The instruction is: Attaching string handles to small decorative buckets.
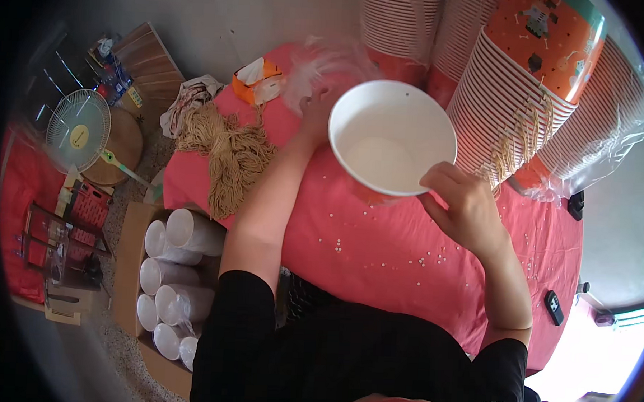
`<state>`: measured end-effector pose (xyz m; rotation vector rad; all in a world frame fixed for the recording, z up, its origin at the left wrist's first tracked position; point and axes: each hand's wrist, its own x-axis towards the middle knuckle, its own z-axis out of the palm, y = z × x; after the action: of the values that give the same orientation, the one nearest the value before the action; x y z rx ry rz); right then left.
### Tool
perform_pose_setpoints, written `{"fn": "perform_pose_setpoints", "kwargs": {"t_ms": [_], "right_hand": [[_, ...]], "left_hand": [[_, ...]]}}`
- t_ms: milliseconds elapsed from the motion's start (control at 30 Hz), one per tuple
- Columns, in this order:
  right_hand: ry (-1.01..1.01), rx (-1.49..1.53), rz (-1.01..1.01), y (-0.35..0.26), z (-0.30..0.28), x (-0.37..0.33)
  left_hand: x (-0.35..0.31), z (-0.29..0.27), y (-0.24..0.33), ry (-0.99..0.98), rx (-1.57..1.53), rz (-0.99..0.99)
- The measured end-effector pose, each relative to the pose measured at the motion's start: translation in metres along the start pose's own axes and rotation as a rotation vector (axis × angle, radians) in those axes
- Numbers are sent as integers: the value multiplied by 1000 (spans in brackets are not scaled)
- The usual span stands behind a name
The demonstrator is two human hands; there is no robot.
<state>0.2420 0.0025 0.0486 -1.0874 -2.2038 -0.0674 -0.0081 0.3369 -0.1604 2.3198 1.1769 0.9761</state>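
A white-lined paper bucket, its outside reddish-orange, is tilted with its open mouth toward me above the pink-covered table. My right hand pinches the near right part of its rim between thumb and fingers. Past the bucket's left side reaches my left hand, close against its outer wall and near a clear plastic bag. Its fingers are dim and partly hidden, so their grip does not show. To the right leans a tall stack of nested buckets with twine handles hanging out.
A bundle of tan twine lies at the table's left edge, below an orange tissue pack. Small white bits dot the pink cloth. A carton of wrapped white cups stands at left, near a fan. A remote lies right.
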Motion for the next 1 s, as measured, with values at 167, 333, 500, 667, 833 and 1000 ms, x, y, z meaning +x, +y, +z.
{"fn": "perform_pose_setpoints", "kwargs": {"t_ms": [167,333,500,667,833,1000], "right_hand": [[-209,119,73,14,-9,-24],[-166,-25,153,0,-26,-20],[-143,-57,176,-22,-37,-10],[-230,-21,105,-35,-29,9],[-145,141,28,-41,-16,17],[-180,59,8,-41,-11,18]], "left_hand": [[-15,-76,68,209,33,59],[-80,-142,120,204,249,221],[-144,-161,152,-95,196,-79],[-195,-148,150,-141,355,55],[-198,-138,148,-135,418,-57],[-196,-131,159,81,295,15]]}}
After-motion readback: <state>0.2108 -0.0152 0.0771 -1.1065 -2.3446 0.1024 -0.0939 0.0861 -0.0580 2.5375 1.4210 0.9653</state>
